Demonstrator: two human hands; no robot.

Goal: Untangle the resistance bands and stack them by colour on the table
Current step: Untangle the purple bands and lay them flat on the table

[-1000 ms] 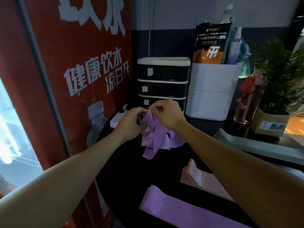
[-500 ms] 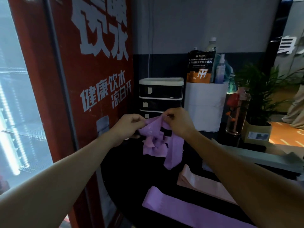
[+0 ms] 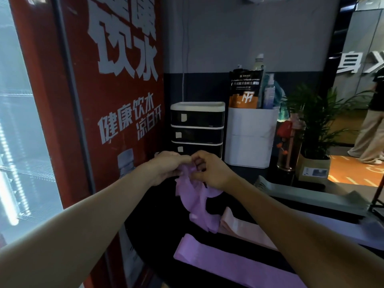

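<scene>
Now, at the table (image 3: 158, 242), mid-untangle:
Tangle: purple knot (image 3: 194, 201) has lengthened since half a second ago; its tail drops nearly onto the pink band (image 3: 241, 229), a sign the snarl is loosening.
Hands: left hand (image 3: 166, 167) and right hand (image 3: 209, 171), a moment ago slightly apart, now meet, both pinching the knot's top.
Sorted: flat purple band (image 3: 218, 259) lies nearest me, the pink one behind it.
Outlook: separation looks close; stacking not yet done.

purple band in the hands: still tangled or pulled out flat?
Tangled. The purple band hangs bunched and twisted from the left hand and right hand, which pinch its top.
</scene>
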